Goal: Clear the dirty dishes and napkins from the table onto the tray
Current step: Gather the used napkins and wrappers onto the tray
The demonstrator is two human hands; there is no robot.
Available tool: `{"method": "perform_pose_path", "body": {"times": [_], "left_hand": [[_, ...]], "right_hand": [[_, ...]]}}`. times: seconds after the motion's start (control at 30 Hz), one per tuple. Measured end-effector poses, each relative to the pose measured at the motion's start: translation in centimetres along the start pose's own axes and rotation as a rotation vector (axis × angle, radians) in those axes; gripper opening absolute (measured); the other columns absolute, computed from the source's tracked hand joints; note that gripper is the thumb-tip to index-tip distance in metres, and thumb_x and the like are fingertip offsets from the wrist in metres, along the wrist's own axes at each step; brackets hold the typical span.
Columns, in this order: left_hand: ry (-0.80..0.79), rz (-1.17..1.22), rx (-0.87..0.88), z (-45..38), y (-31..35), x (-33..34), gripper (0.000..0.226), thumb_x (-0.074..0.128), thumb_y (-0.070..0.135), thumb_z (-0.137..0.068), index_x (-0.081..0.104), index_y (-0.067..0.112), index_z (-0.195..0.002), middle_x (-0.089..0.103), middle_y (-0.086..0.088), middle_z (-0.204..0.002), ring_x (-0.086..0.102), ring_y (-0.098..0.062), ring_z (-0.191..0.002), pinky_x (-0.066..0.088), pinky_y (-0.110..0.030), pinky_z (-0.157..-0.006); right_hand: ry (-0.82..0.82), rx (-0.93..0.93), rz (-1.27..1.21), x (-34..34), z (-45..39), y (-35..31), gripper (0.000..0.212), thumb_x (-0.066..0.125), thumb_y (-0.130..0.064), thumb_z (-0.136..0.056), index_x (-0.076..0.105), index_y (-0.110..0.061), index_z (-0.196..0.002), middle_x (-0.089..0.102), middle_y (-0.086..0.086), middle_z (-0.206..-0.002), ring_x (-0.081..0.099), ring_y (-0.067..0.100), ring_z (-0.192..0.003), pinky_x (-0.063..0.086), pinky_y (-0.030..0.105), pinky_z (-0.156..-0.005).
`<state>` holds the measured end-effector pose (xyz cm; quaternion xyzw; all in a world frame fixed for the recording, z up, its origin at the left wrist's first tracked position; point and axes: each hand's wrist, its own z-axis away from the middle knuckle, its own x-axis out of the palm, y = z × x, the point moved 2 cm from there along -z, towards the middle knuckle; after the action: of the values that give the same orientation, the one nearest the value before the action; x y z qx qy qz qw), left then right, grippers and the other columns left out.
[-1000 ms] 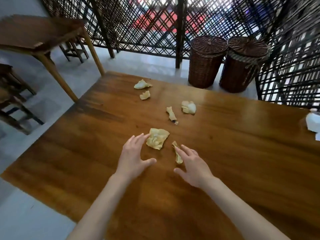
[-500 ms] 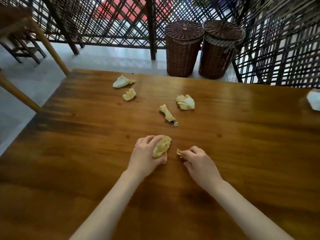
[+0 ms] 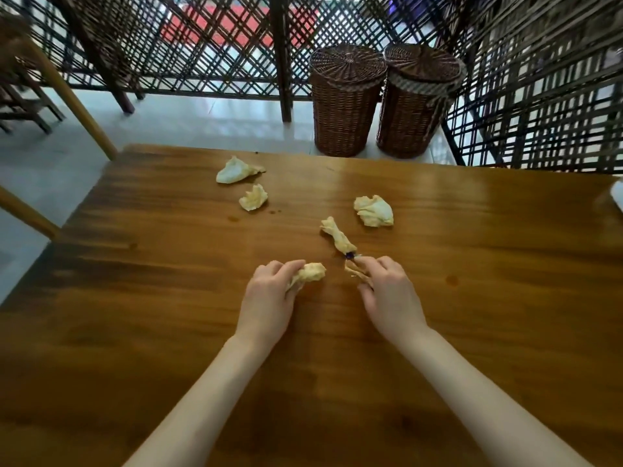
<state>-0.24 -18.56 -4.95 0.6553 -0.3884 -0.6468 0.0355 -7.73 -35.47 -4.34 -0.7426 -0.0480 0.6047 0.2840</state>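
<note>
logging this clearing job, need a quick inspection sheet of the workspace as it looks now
surface: wooden table, a few small dark spots
job's things: four crumpled napkins lying loose; no tray or dishes seen
clutter: small dark scrap at the twisted napkin's end
hands: left hand grips a crumpled napkin; right hand pinches a thin napkin strip
cables: nothing seen
surroundings: two lidded wicker baskets, lattice screen

Daylight enters through the lattice screen (image 3: 219, 45) at 12 o'clock, overexposing its gaps. A broad sheen lies on the table (image 3: 438, 203) toward 2 o'clock. Shadows are soft and faint. Wide-angle distortion bends edges at 9 and 3 o'clock; the corners are blurred.
</note>
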Motion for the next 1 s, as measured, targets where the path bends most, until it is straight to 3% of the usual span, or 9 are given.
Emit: {"method": "perform_pose_path", "body": {"times": [0.2, 0.3, 0.37, 0.53, 0.8, 1.0], "left_hand": [[-0.002, 0.013, 0.011, -2.4, -3.3, -1.7, 0.042, 0.058, 0.01, -0.091, 0.055, 0.021, -0.131, 0.061, 0.0, -0.11, 0.049, -0.011, -0.098, 0.045, -0.023, -0.081], [-0.007, 0.019, 0.016, -3.1, -4.5, -1.8, 0.043, 0.057, 0.011, -0.091, 0.054, 0.021, -0.132, 0.06, -0.001, -0.11, 0.048, -0.012, -0.098, 0.047, -0.025, -0.084], [0.004, 0.026, 0.016, -3.6, -4.9, -1.9, 0.042, 0.057, 0.011, -0.091, 0.054, 0.021, -0.132, 0.059, -0.001, -0.112, 0.047, -0.012, -0.1, 0.045, -0.026, -0.086], [0.017, 0.029, 0.036, -5.0, -6.0, -2.0, 0.044, 0.058, 0.009, -0.09, 0.053, 0.019, -0.133, 0.055, -0.004, -0.117, 0.047, -0.014, -0.104, 0.046, -0.029, -0.089], [0.018, 0.064, 0.083, -7.9, -7.1, -2.2, 0.045, 0.06, 0.006, -0.089, 0.055, 0.019, -0.131, 0.055, -0.005, -0.115, 0.042, -0.01, -0.1, 0.043, -0.026, -0.086], [-0.005, 0.077, 0.093, -8.7, -7.7, -1.9, 0.043, 0.058, 0.008, -0.09, 0.055, 0.02, -0.131, 0.055, -0.005, -0.117, 0.043, -0.01, -0.103, 0.042, -0.025, -0.086]], "right_hand": [[0.056, -0.015, 0.103, 2.3, -4.3, -1.9, 0.052, 0.061, -0.008, -0.086, 0.045, -0.014, -0.136, 0.056, 0.006, -0.109, 0.051, 0.021, -0.102, 0.05, 0.026, -0.076], [0.015, 0.054, 0.206, 3.2, -5.9, -2.2, 0.056, 0.058, -0.022, -0.09, 0.036, -0.013, -0.141, 0.048, 0.009, -0.125, 0.044, 0.025, -0.113, 0.049, 0.032, -0.086], [-0.029, 0.094, 0.24, 3.6, -6.4, -2.0, 0.051, 0.056, -0.029, -0.091, 0.04, -0.015, -0.138, 0.046, 0.008, -0.126, 0.043, 0.025, -0.114, 0.049, 0.033, -0.086], [-0.028, 0.127, 0.216, 4.4, -7.4, -1.6, 0.023, 0.049, -0.01, -0.092, 0.054, -0.013, -0.115, 0.052, 0.005, -0.107, 0.047, 0.02, -0.101, 0.05, 0.028, -0.071], [-0.036, 0.115, 0.381, 5.0, -7.2, -1.4, 0.029, 0.047, -0.002, -0.089, 0.049, -0.015, -0.115, 0.051, 0.003, -0.099, 0.047, 0.018, -0.084, 0.047, 0.026, -0.058], [-0.082, 0.044, 0.449, 4.7, -7.5, -1.7, 0.029, 0.048, -0.002, -0.091, 0.049, -0.015, -0.117, 0.053, 0.004, -0.099, 0.048, 0.018, -0.079, 0.048, 0.025, -0.059]]}}
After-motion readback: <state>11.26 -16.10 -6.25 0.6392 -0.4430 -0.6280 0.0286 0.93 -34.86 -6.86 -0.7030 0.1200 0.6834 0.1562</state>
